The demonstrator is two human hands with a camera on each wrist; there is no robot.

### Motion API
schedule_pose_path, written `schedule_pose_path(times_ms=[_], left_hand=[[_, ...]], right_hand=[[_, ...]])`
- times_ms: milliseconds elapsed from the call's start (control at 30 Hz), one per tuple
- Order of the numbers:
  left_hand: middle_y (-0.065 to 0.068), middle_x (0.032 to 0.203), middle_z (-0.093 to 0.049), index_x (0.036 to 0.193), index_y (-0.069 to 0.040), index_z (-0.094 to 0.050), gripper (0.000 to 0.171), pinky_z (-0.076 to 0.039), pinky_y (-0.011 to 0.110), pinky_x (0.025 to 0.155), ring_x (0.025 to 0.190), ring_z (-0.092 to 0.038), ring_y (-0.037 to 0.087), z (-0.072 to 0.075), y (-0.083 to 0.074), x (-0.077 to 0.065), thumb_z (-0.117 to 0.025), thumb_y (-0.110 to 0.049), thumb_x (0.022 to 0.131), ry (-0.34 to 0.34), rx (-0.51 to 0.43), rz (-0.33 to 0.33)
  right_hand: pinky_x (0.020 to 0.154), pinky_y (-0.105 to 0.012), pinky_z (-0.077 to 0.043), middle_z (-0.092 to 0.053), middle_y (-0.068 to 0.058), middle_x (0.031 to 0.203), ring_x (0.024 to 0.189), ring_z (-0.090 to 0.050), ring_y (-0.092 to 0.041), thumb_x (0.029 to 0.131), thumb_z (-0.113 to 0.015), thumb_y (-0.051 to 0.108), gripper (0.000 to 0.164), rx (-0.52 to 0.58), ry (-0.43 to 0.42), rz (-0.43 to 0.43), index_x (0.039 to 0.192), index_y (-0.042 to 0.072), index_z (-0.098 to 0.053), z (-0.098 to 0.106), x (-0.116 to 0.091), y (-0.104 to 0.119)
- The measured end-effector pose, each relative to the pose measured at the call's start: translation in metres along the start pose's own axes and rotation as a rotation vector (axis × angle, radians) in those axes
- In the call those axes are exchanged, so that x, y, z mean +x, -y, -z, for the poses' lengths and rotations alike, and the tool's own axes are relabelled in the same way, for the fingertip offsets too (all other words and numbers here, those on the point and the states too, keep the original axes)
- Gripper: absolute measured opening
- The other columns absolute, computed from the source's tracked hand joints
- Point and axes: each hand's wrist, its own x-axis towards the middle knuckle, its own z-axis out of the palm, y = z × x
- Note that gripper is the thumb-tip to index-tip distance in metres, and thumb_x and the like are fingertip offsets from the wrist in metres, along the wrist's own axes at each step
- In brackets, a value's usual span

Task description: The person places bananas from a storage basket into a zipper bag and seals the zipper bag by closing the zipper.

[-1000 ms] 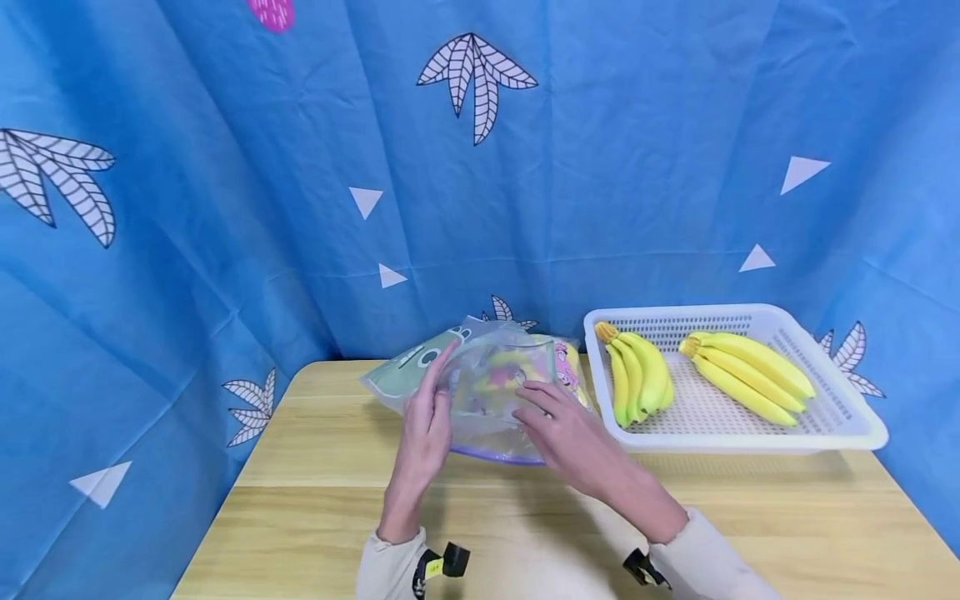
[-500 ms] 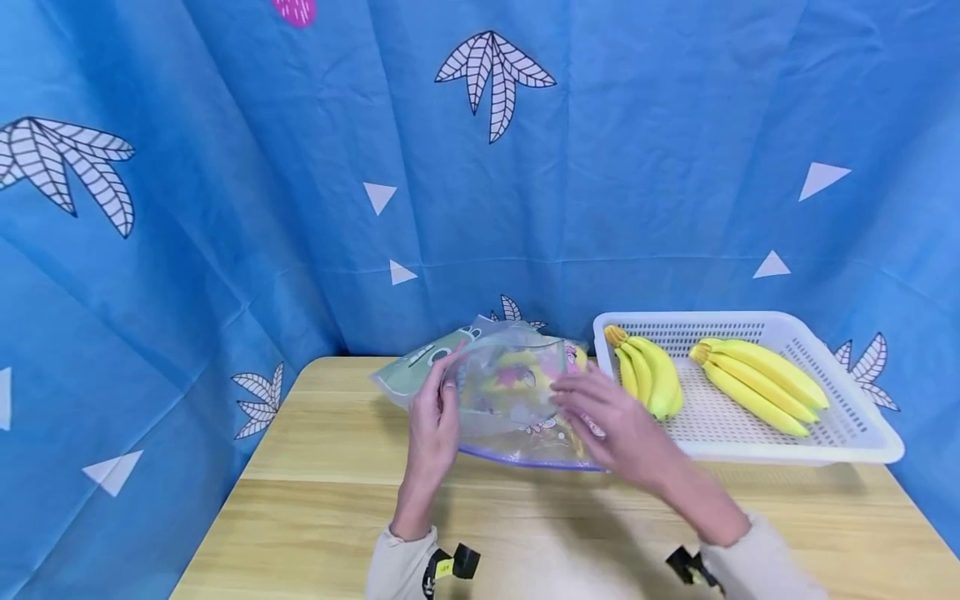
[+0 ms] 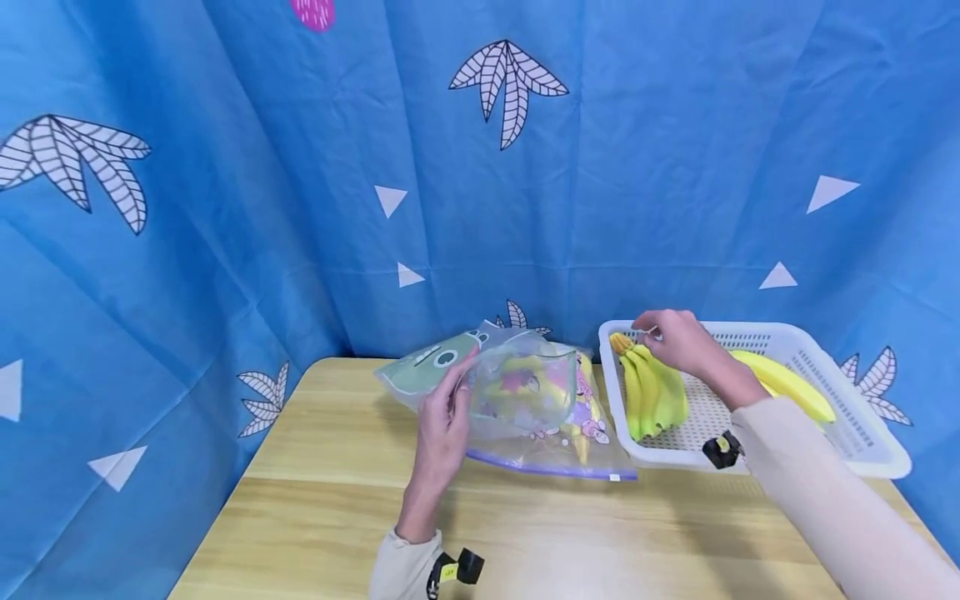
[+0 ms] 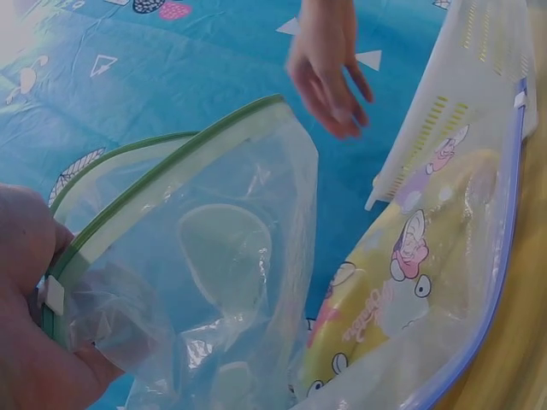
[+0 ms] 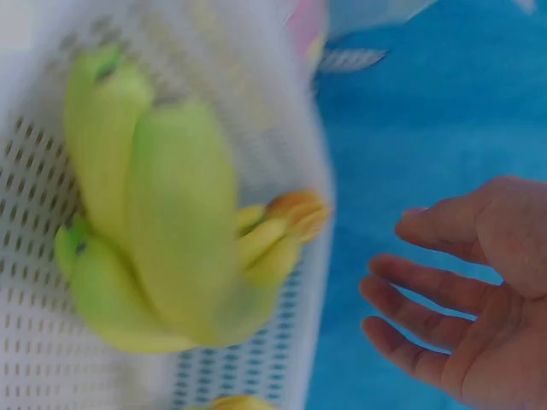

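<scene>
My left hand (image 3: 444, 421) pinches the rim of a clear zip bag (image 4: 231, 256) with a green edge and a printed cartoon face; its mouth gapes in the left wrist view. Beside and partly beneath it lies a second zip bag (image 4: 402, 282) with a purple zip, yellow inside and pink printed figures. Above the basket's left side hovers my right hand (image 3: 675, 342), fingers loosely bent and apart from the fruit in the right wrist view. The nearest thing to it is a bunch of bananas (image 5: 184, 213), stem end (image 5: 297, 213) towards the hand.
The white perforated basket (image 3: 892, 454) stands at the table's right. A second bunch of bananas (image 3: 787, 385) lies in it, partly covered by my right forearm. A blue patterned curtain (image 3: 480, 208) hangs behind the wooden table (image 3: 315, 517).
My right hand has let go of the green-edged bag and moved right, over the basket near the left banana bunch. My left hand keeps its hold on the bag.
</scene>
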Motion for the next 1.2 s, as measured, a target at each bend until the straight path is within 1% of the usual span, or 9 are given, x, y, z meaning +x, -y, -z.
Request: schedule_pose_path(times_ms=[100,233,467,533,633,700,800,1067,1200], left_hand=[[0.005,0.146,-0.06,0.139,-0.011,-0.064,0.037,-0.032,0.023,0.044,0.046,-0.029,0.004,-0.002,-0.001,-0.005,-0.044,-0.004,0.108,0.008,0.01,0.022],[0.003,0.146,-0.06,0.138,-0.011,-0.064,0.036,-0.032,0.023,0.045,0.047,-0.029,0.004,-0.003,-0.002,-0.009,-0.044,-0.005,0.109,0.016,0.023,0.037],[0.002,0.148,-0.058,0.139,-0.007,-0.062,0.037,-0.034,0.024,0.051,0.053,-0.03,0.004,-0.004,-0.004,-0.009,-0.043,-0.002,0.108,0.031,0.026,0.029],[0.001,0.148,-0.057,0.139,-0.009,-0.063,0.038,-0.035,0.024,0.053,0.053,-0.029,0.004,-0.004,-0.005,-0.009,-0.042,-0.002,0.108,0.03,0.026,0.031],[0.002,0.148,-0.058,0.139,-0.008,-0.063,0.037,-0.035,0.024,0.052,0.052,-0.029,0.003,-0.003,-0.005,-0.009,-0.042,-0.003,0.108,0.027,0.032,0.03],[0.003,0.147,-0.058,0.138,-0.007,-0.063,0.036,-0.035,0.024,0.052,0.051,-0.029,0.003,-0.002,-0.005,-0.009,-0.042,-0.004,0.109,0.025,0.035,0.027],[0.006,0.147,-0.058,0.137,-0.005,-0.063,0.035,-0.034,0.025,0.051,0.051,-0.028,0.003,-0.002,-0.004,-0.009,-0.043,-0.003,0.108,0.027,0.042,0.023],[0.006,0.146,-0.059,0.137,-0.008,-0.064,0.037,-0.032,0.024,0.049,0.049,-0.026,0.002,-0.001,-0.005,-0.002,-0.042,-0.003,0.107,0.03,0.069,0.017],[0.006,0.146,-0.059,0.138,-0.007,-0.063,0.039,-0.033,0.025,0.048,0.048,-0.027,0.002,0.001,-0.005,0.0,-0.041,-0.003,0.107,0.038,0.071,0.027]], right_hand=[[0.094,-0.059,-0.054,-0.066,-0.031,0.122,0.113,-0.062,-0.05,0.099,-0.059,0.004,0.031,-0.019,0.108,-0.046,0.124,-0.012,-0.065,-0.009,0.01,-0.016],[0.097,-0.061,-0.051,-0.065,-0.033,0.124,0.118,-0.058,-0.051,0.1,-0.062,0.01,0.035,-0.031,0.192,-0.061,0.126,-0.014,-0.063,-0.021,0.021,-0.026],[0.087,-0.053,-0.055,-0.066,-0.032,0.12,0.097,-0.066,-0.039,0.1,-0.063,0.014,0.04,-0.064,0.254,-0.05,0.129,-0.014,-0.06,-0.033,0.029,-0.03],[0.083,-0.049,-0.055,-0.068,-0.028,0.114,0.09,-0.066,-0.036,0.1,-0.064,0.016,0.038,-0.097,0.278,-0.059,0.126,-0.011,-0.062,-0.035,0.028,-0.029],[0.068,-0.04,-0.052,-0.067,-0.017,0.095,0.075,-0.06,-0.027,0.099,-0.064,0.016,0.025,-0.13,0.305,-0.092,0.112,-0.005,-0.067,-0.037,0.027,-0.03],[0.059,-0.034,-0.046,-0.062,-0.01,0.084,0.065,-0.052,-0.021,0.099,-0.064,0.015,0.016,-0.124,0.304,-0.108,0.103,-0.001,-0.067,-0.038,0.025,-0.031],[0.055,-0.03,-0.043,-0.059,-0.007,0.079,0.062,-0.049,-0.018,0.098,-0.066,0.012,0.012,-0.108,0.278,-0.104,0.097,0.0,-0.066,-0.036,0.024,-0.033],[0.057,-0.032,-0.054,-0.07,-0.023,0.095,0.067,-0.062,-0.02,0.095,-0.067,0.006,0.024,-0.07,0.177,-0.083,0.111,-0.012,-0.067,-0.014,0.015,-0.03],[0.066,-0.041,-0.06,-0.07,-0.029,0.102,0.079,-0.067,-0.03,0.095,-0.068,0.004,0.026,-0.099,0.114,-0.089,0.114,-0.013,-0.068,-0.001,0.006,-0.027]])
